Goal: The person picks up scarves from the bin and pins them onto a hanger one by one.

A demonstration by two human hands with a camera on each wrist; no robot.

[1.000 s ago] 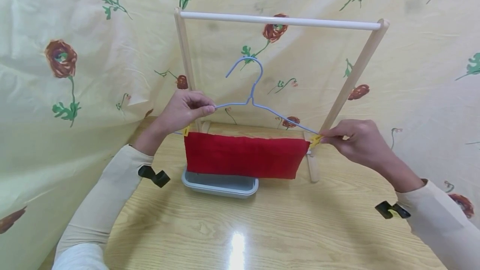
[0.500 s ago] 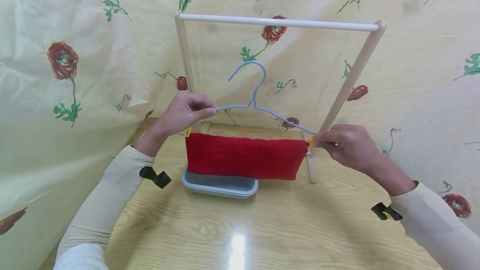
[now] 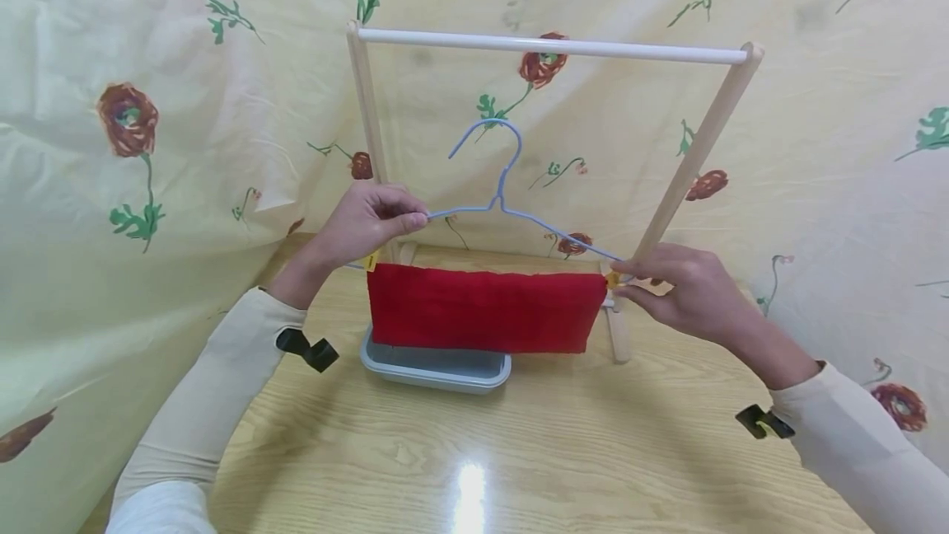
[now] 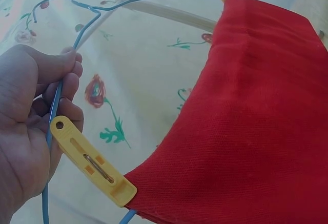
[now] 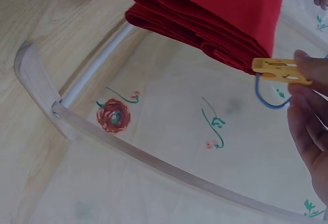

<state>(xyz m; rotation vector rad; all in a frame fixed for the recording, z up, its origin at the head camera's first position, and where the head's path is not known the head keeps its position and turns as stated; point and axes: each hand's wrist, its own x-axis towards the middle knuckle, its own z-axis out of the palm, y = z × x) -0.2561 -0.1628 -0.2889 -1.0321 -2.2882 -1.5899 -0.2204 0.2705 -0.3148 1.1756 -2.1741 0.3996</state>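
Note:
A blue wire hanger (image 3: pixel 501 180) hangs between both hands in front of the rack, its hook upward. My left hand (image 3: pixel 366 221) pinches the hanger's left arm between thumb and fingers. A folded red cloth (image 3: pixel 485 311) hangs along the hanger's lower wire. At its left corner a yellow clothespin (image 4: pixel 95 160) clips it, close beside the left palm. My right hand (image 3: pixel 685 291) holds the handle end of another yellow clothespin (image 5: pixel 277 70) between thumb and fingers. That clothespin's tip sits at the right corner of the folded cloth, where the wire bends round.
Behind the hanger stands a wooden rack with a white crossbar (image 3: pixel 549 44). A grey-blue tray (image 3: pixel 437 380) sits on the wood-grain table (image 3: pixel 593 435), partly covered by the cloth in the head view. Flowered fabric (image 3: pixel 245 105) lines the back and sides.
My right hand has shifted slightly left, and its clothespin has turned from slanting outward to lying closer against the cloth's corner. My left hand holds nearly the same place on the hanger.

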